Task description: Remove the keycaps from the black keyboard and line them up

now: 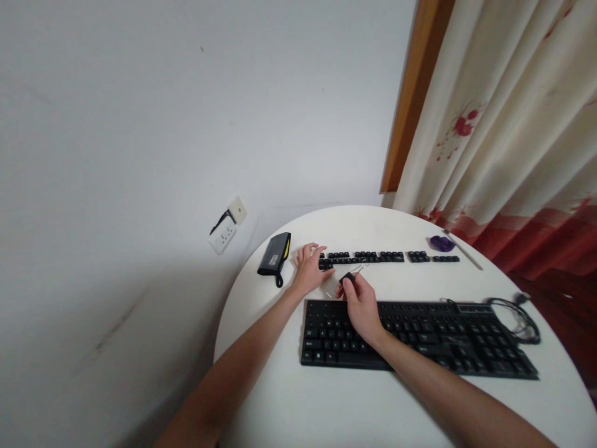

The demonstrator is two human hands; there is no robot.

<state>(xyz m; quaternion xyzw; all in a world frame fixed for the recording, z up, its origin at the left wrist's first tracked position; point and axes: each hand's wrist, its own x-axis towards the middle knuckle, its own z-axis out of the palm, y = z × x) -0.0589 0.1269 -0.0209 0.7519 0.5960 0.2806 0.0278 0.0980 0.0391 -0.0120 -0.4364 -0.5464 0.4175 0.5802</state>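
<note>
My right hand grips a keycap puller by its black handle, and thin wire sticks out past the fingers. It hovers over the back edge of a black keyboard, whose top rows show bare places. My left hand rests at the left end of a line of loose black keycaps, its fingers spread around the end ones. Whether its fingertips touch a keycap I cannot tell. The loose keycaps lie in short groups behind the keyboard.
A dark grey pouch with a loop lies left of my left hand. A purple lump and a thin brush-like stick are at the back right. The keyboard's coiled cable sits near the right edge of the round white table.
</note>
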